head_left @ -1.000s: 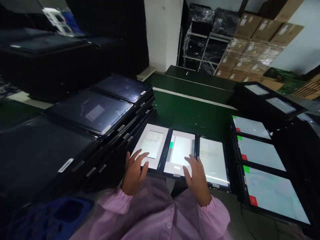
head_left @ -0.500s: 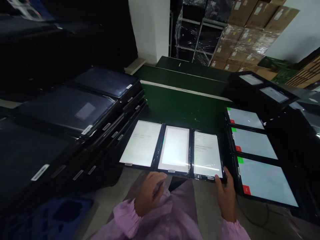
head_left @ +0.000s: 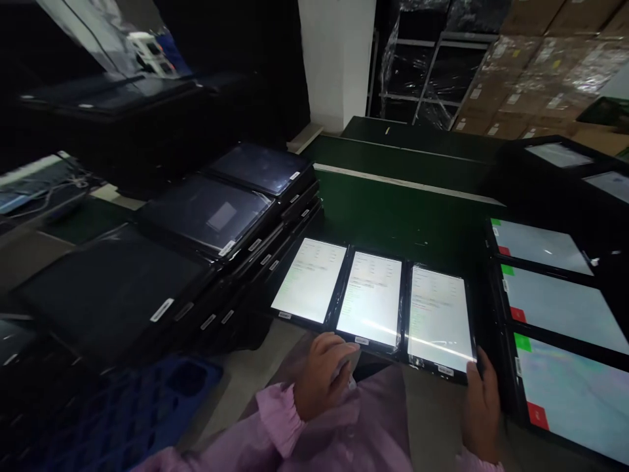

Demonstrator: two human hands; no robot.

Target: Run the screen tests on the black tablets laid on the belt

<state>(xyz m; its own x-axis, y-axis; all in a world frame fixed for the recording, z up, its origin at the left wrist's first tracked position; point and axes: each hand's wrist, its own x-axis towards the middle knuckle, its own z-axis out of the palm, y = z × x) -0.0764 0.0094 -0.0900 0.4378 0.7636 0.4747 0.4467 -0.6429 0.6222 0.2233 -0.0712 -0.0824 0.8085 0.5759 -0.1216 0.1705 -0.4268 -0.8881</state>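
Note:
Three lit tablets lie side by side in a black tray in front of me: the left tablet (head_left: 310, 280), the middle tablet (head_left: 369, 298) and the right tablet (head_left: 439, 319). White screens with small lines of text show on all three. My right hand (head_left: 482, 400) grips the near right corner of the tray (head_left: 403, 354), thumb on top by the right tablet, fingers at the side. At the near edge, below the middle tablet, is my left hand (head_left: 325, 375). Its fingers are loosely bent, apart from the thumb, and nothing held shows.
Stacked trays of dark tablets (head_left: 206, 213) stand at left, above a blue plastic crate (head_left: 162, 400). Tablets with green and red corners (head_left: 555, 298) lie at right. Behind are a green bench top (head_left: 388, 203) and wrapped cartons (head_left: 531, 85).
The view has swung left, so everything sits further right. The middle tablet's screen has gone from a plain bordered white to a page of text. The right hand stays at the tray's corner.

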